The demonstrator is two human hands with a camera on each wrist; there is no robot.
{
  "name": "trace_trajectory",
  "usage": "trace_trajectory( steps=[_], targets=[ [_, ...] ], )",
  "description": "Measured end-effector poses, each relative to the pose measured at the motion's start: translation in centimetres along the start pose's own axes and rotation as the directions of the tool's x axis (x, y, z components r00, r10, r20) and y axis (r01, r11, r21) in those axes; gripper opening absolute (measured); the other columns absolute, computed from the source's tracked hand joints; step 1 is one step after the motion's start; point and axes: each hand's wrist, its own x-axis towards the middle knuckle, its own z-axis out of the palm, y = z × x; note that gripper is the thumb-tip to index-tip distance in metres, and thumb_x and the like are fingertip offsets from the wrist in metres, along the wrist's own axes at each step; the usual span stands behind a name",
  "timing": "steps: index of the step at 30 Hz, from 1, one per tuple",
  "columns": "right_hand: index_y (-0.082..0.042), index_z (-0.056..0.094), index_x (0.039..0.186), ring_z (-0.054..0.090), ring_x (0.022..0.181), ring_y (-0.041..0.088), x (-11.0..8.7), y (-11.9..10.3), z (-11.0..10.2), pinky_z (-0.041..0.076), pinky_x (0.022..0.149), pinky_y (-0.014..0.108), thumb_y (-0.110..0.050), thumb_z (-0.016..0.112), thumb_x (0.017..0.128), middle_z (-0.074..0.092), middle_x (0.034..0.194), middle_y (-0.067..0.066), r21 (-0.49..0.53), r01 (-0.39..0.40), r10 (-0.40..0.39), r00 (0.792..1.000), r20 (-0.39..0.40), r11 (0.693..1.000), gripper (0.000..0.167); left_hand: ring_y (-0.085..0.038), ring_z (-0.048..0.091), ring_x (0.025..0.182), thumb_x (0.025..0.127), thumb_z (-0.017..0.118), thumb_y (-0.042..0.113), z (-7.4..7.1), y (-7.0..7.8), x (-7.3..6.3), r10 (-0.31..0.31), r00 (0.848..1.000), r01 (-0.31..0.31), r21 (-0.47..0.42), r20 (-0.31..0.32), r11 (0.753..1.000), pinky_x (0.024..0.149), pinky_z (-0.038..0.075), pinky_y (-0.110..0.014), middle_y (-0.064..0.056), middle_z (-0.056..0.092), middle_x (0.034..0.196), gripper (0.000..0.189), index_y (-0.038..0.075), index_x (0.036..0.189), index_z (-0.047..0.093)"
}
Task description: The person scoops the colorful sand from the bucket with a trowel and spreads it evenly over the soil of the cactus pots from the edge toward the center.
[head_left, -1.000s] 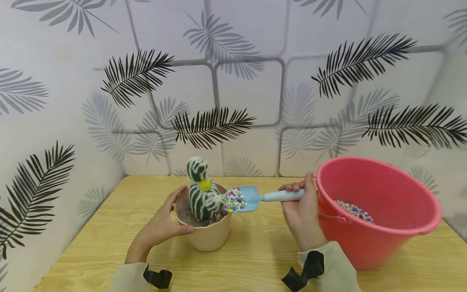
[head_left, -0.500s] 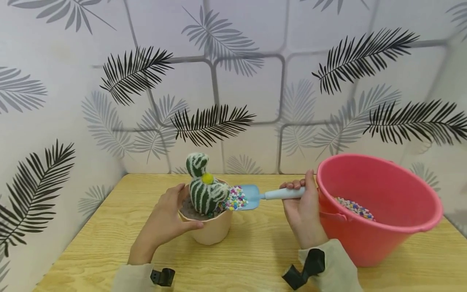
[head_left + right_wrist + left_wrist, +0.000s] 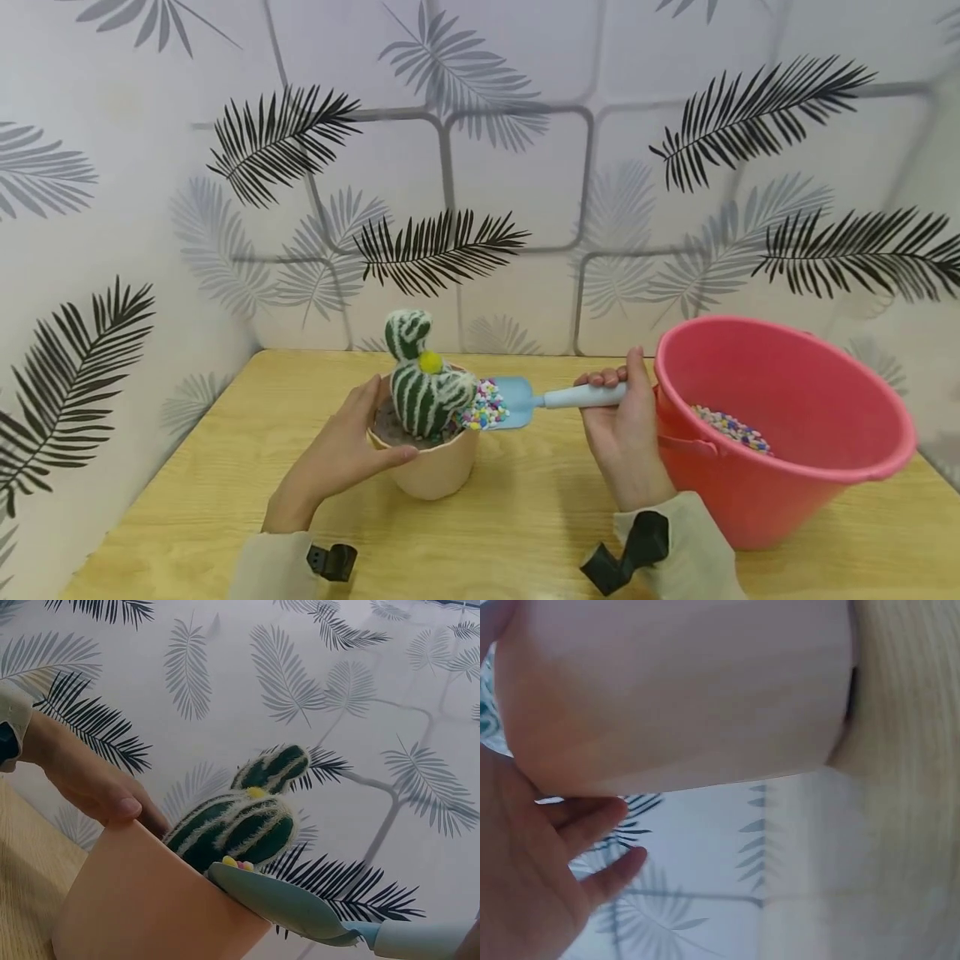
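A green-and-white striped cactus (image 3: pixel 422 400) with a yellow ball on it stands in a cream flowerpot (image 3: pixel 438 471) with grey-brown soil. My left hand (image 3: pixel 333 454) holds the pot from the left, its thumb along the near rim and other fingers round the far side. My right hand (image 3: pixel 618 442) grips the white handle of a light blue shovel (image 3: pixel 517 402). Multicoloured pebbles (image 3: pixel 487 408) lie at the front of the blade. In the right wrist view the shovel's tip (image 3: pixel 225 876) is at the pot's rim, beside the cactus; some pebbles show above its edge.
A pink bucket (image 3: pixel 750 508) stands right of my right hand, with more coloured pebbles (image 3: pixel 731 431) inside. Everything rests on a wood-grain table (image 3: pixel 517 542). A leaf-patterned wall (image 3: pixel 517 192) rises behind it.
The pot and cactus have shifted slightly right, and my left hand has moved with them. The shovel stays at the rim with pebbles on its blade. The head view has shifted a little.
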Motion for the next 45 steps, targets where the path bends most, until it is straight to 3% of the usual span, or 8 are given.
trace_trajectory(
  steps=[7, 16, 21, 26, 31, 35, 42, 45],
  targets=[
    [-0.008, 0.043, 0.062, 0.042, 0.053, 0.016, -0.1, -0.3, 0.2, 0.035, 0.069, 0.027, -0.030, 0.051, 0.098, 0.043, 0.051, 0.003, 0.008, -0.006, 0.006, 0.999, 0.031, 1.000, 0.043, -0.047, 0.053, 0.116, 0.073, 0.067, 0.068, -1.0, 2.4, -0.2, -0.044, 0.999, 0.050, 0.248, -0.031, 0.968, 0.093, 0.046, -0.056, -0.028, 0.041, 0.141, 0.110, -0.007, 0.145, 0.027],
    [-0.009, 0.043, 0.063, 0.042, 0.054, 0.015, -0.3, -0.2, 0.3, 0.034, 0.070, 0.026, -0.030, 0.052, 0.097, 0.043, 0.051, 0.002, -0.015, -0.009, 0.010, 1.000, 0.017, 1.000, 0.041, -0.042, 0.060, 0.102, 0.071, 0.058, 0.078, -0.1, 5.0, -0.8, -0.137, 0.985, 0.167, 0.398, -0.104, 0.902, 0.082, 0.050, -0.054, -0.028, 0.054, 0.120, 0.111, -0.014, 0.132, 0.042],
    [-0.009, 0.044, 0.063, 0.043, 0.055, 0.015, -0.2, 0.1, 0.3, 0.035, 0.070, 0.026, -0.030, 0.052, 0.097, 0.043, 0.052, 0.002, -0.024, 0.014, -0.014, 0.999, 0.030, 1.000, 0.041, -0.044, 0.060, 0.099, 0.072, 0.058, 0.077, -0.3, 5.5, -1.0, -0.157, 0.984, 0.177, 0.357, -0.083, 0.917, 0.078, 0.051, -0.053, -0.030, 0.050, 0.122, 0.112, -0.013, 0.136, 0.038],
    [-0.009, 0.044, 0.063, 0.043, 0.054, 0.015, -0.1, 0.1, 0.4, 0.036, 0.068, 0.026, -0.029, 0.052, 0.098, 0.043, 0.051, 0.002, -0.031, 0.013, -0.012, 0.999, 0.032, 0.999, 0.041, -0.046, 0.041, 0.128, 0.075, 0.070, 0.061, -1.1, 3.5, -0.7, -0.141, 0.988, 0.138, 0.054, 0.061, 0.989, 0.098, 0.041, -0.058, -0.031, 0.023, 0.148, 0.114, -0.004, 0.150, 0.013],
    [-0.009, 0.043, 0.065, 0.044, 0.056, 0.014, -0.1, 0.2, 0.9, 0.036, 0.070, 0.026, -0.026, 0.053, 0.097, 0.044, 0.053, 0.002, -0.081, 0.029, -0.025, 0.998, 0.050, 0.996, 0.038, -0.041, 0.018, 0.140, 0.077, 0.078, 0.042, -0.7, 1.0, 0.0, -0.007, 0.996, 0.023, -0.179, 0.087, 0.984, 0.109, 0.024, -0.062, -0.025, 0.015, 0.153, 0.110, 0.000, 0.151, 0.009],
    [-0.009, 0.044, 0.065, 0.044, 0.058, 0.013, -0.1, 0.2, 1.5, 0.035, 0.070, 0.026, -0.025, 0.051, 0.098, 0.044, 0.054, 0.001, -0.124, 0.027, -0.016, 0.995, 0.094, 0.992, 0.037, -0.040, 0.025, 0.138, 0.076, 0.077, 0.046, -0.7, 0.8, -0.1, 0.014, 0.999, -0.007, -0.137, 0.049, 0.990, 0.107, 0.028, -0.061, -0.023, 0.023, 0.151, 0.106, 0.003, 0.151, 0.016],
    [-0.009, 0.045, 0.066, 0.044, 0.058, 0.013, -0.2, 0.4, 2.2, 0.036, 0.069, 0.025, -0.021, 0.051, 0.099, 0.045, 0.053, 0.001, -0.169, 0.055, -0.036, 0.993, 0.115, 0.984, 0.035, -0.038, 0.054, 0.118, 0.069, 0.067, 0.073, -1.2, 3.0, -0.6, -0.148, 0.989, 0.144, 0.180, 0.007, 0.973, 0.086, 0.048, -0.057, -0.020, 0.042, 0.140, 0.110, 0.004, 0.147, 0.030],
    [-0.010, 0.046, 0.066, 0.044, 0.058, 0.013, -0.3, 0.4, 2.3, 0.037, 0.070, 0.025, -0.022, 0.052, 0.098, 0.045, 0.053, 0.000, -0.198, 0.061, -0.039, 0.993, 0.114, 0.978, 0.035, -0.037, 0.055, 0.116, 0.066, 0.068, 0.074, -1.1, 3.3, -0.8, -0.165, 0.986, 0.162, 0.185, 0.000, 0.969, 0.084, 0.049, -0.057, -0.019, 0.046, 0.136, 0.110, 0.005, 0.144, 0.034]
  ],
)
